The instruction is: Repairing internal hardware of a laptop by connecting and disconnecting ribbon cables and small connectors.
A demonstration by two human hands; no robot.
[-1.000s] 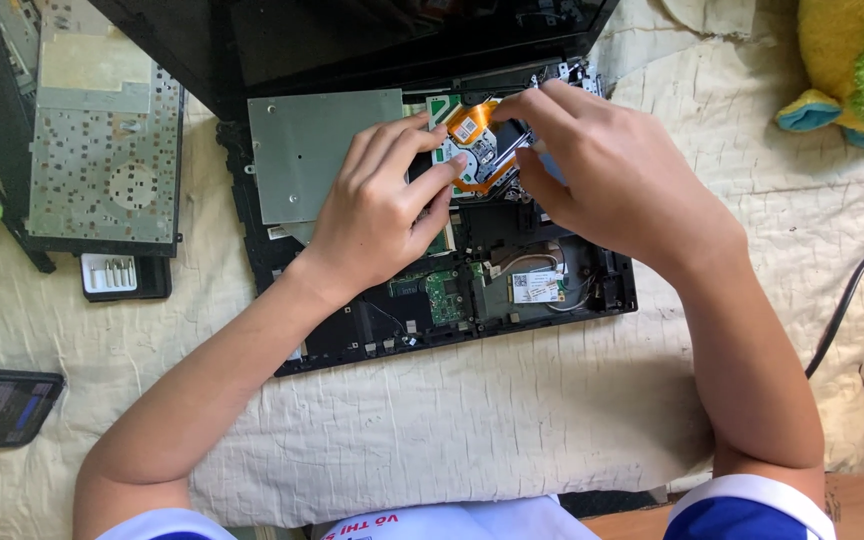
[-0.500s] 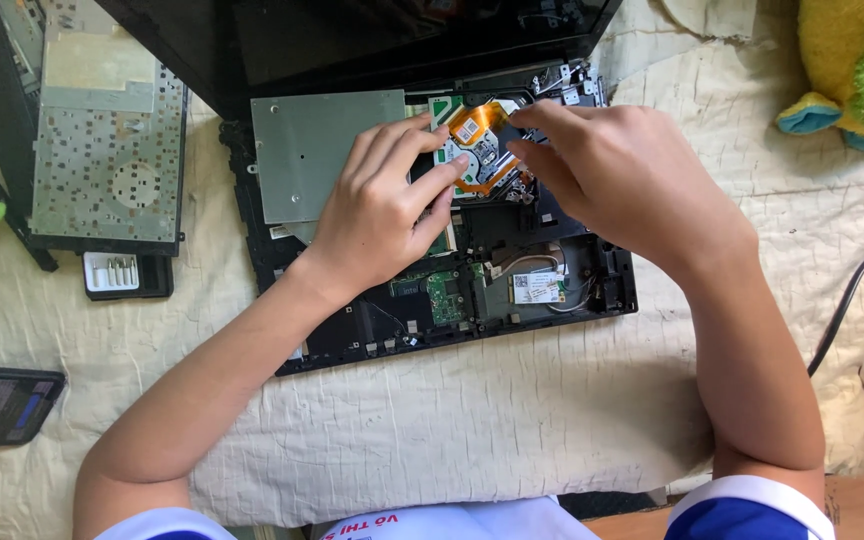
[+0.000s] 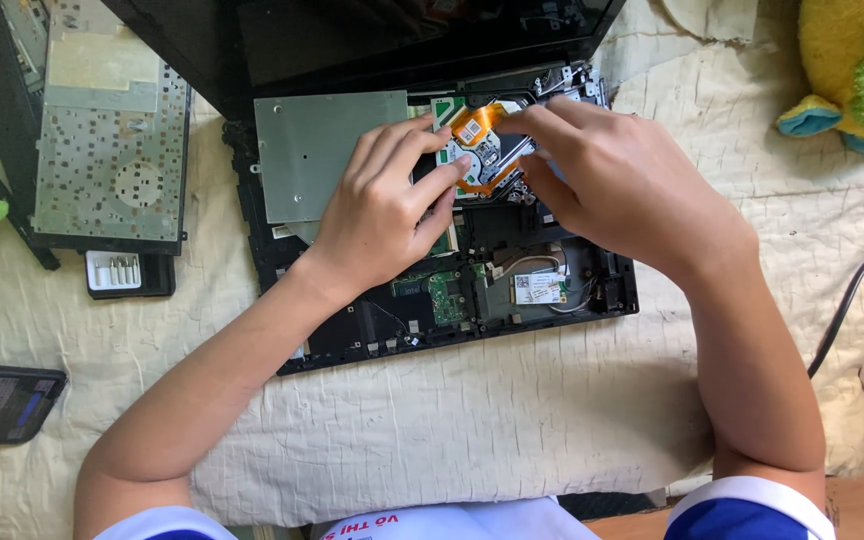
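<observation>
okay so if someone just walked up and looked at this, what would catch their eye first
Most striking is the opened laptop in the middle of the cream cloth, its circuit boards bare. Above its centre the left hand and right hand meet over an orange flex cable on a small drive part. At the left lies the removed keyboard panel, underside up, and a phone near the lower left edge.

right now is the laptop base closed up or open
Open: the laptop base has its cover off, green circuit boards bare. The left hand and right hand touch the orange ribbon cable.
</observation>
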